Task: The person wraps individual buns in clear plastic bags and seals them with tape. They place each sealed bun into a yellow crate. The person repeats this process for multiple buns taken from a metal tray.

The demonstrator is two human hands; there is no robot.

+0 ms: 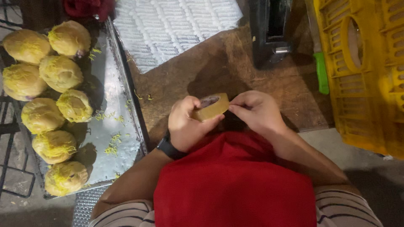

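Your left hand (186, 126) wraps its fingers around a round roll of tan adhesive tape (211, 106), holding it over the brown wooden tabletop (219, 71) just above your red apron (233, 180). Your right hand (257, 111) pinches at the roll's outer edge with thumb and fingertips pressed together. A black watch (169, 148) sits on your left wrist. To your left, a flat metal baking tray (105, 84) carries 8 round yellow buns (61, 72) topped with shredded strands, crumbs scattered beside them. A yellow plastic crate (366, 71) stands at your right, a white textured cloth (172, 25) ahead.
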